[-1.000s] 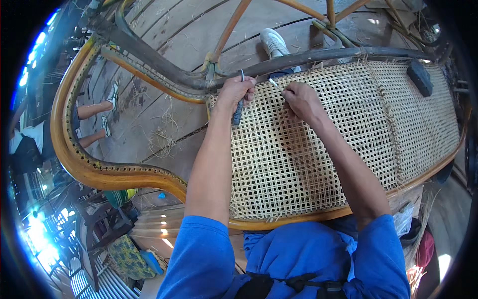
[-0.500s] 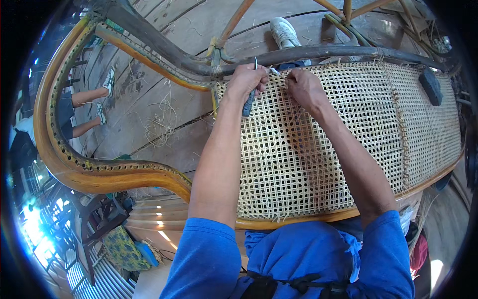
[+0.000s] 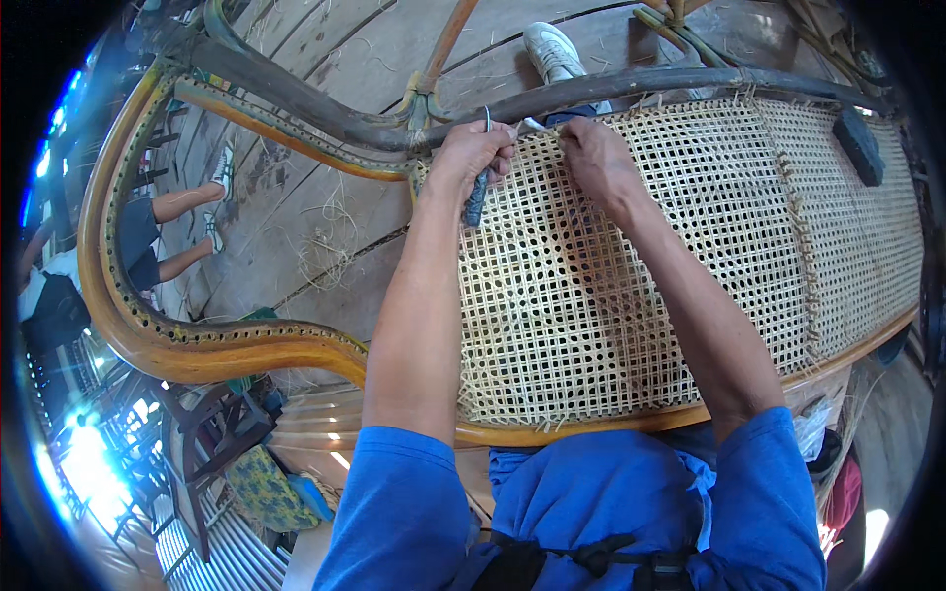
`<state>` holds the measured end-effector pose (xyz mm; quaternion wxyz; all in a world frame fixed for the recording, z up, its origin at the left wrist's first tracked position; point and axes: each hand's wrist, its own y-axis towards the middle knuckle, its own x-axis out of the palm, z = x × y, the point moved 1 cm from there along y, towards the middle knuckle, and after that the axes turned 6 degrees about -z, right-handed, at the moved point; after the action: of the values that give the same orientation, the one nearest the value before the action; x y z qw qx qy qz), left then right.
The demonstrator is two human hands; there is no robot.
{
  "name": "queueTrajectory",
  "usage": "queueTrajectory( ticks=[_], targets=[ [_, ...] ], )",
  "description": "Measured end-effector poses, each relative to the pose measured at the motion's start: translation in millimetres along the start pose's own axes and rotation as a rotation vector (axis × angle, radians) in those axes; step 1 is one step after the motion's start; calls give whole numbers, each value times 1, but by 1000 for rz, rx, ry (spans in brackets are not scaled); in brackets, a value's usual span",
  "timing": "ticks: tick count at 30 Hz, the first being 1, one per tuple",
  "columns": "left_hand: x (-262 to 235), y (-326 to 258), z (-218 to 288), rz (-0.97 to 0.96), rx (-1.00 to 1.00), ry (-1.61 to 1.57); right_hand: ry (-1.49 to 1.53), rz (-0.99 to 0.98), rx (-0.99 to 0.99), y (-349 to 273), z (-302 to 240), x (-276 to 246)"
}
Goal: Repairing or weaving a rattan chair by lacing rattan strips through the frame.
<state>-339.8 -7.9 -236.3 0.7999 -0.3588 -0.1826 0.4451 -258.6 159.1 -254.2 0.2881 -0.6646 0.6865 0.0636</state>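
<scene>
My left hand (image 3: 474,156) is closed round a hooked tool with a dark wrapped handle (image 3: 476,200); its curved metal end rises above my fingers. That hand is at the far left corner of a woven cane panel (image 3: 562,305). My right hand (image 3: 599,165) is closed in a pinch at the panel's far edge, a short way right of the left one. Whatever sits between its fingertips is hidden. The panel is fixed in a curved wooden frame (image 3: 591,426), with a dark rail (image 3: 650,84) along its far side.
On the panel's right lies a dark block (image 3: 858,146). An unfilled frame loop (image 3: 103,246) with drilled holes curves out leftward. Cane scraps (image 3: 330,241) litter the plank floor. A shoe (image 3: 554,51) shows beyond the rail, and another person's legs (image 3: 187,231) at far left.
The whole view has shifted slightly. My left hand has drawn a little to the left with the hooked tool, and my right hand stays pinched at the panel's far edge.
</scene>
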Motion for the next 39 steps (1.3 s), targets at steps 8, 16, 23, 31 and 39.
queueTrajectory(
  ticks=[8,16,23,31,39],
  targets=[
    [10,-8,21,137,-227,131,191,3,178,-68,17,-61],
    [5,14,25,120,-402,288,301,152,14,-72,32,-57],
    [11,15,27,170,-313,278,322,144,-4,-68,33,-57],
    [11,19,20,240,-166,280,396,107,41,-65,42,-53],
    [20,6,-2,583,191,865,365,93,56,-64,37,-57]
  ],
)
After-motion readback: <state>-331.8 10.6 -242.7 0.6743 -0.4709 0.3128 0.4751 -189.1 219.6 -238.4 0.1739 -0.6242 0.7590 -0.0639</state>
